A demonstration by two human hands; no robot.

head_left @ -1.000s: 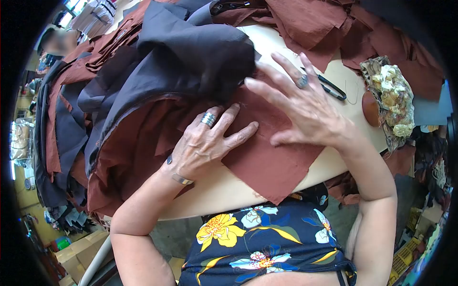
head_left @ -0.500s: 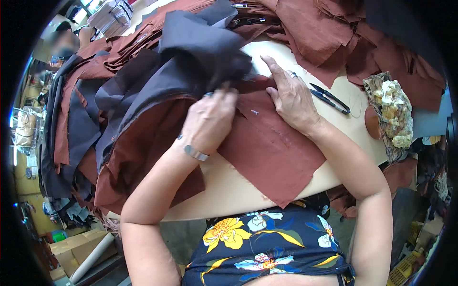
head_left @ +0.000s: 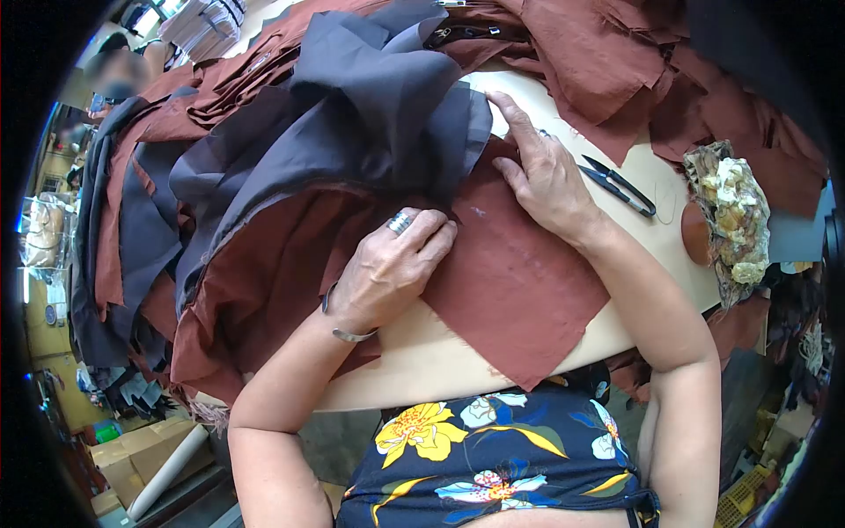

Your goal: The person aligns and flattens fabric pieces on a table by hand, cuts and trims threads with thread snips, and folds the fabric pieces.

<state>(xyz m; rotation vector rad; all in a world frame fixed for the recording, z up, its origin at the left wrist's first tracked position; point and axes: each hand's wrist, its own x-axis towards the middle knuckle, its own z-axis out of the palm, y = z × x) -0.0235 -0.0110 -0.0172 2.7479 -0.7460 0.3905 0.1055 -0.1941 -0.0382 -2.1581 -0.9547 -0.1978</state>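
My left hand (head_left: 400, 264) is closed in a pinch at the lower edge of the dark grey cloth (head_left: 370, 114), where it meets the reddish-brown cloth (head_left: 519, 282). What its fingertips hold is too small to make out. My right hand (head_left: 546, 176) rests on the upper right part of the brown cloth, index finger stretched out and thumb apart, beside the grey cloth's right edge. Black thread snips (head_left: 620, 187) lie on the table to the right of that hand.
Brown fabric pieces (head_left: 607, 70) are heaped at the back right. A cream and brown textured bundle (head_left: 738, 216) lies at the table's right side. Layered grey and brown cloth hangs over the left edge. A person (head_left: 119, 70) is at the far upper left, near stacked papers (head_left: 202, 26).
My left hand has gone from spread fingers to a pinch and has moved slightly down. My right hand has lowered onto the cloth. The grey cloth's edge now spreads further right.
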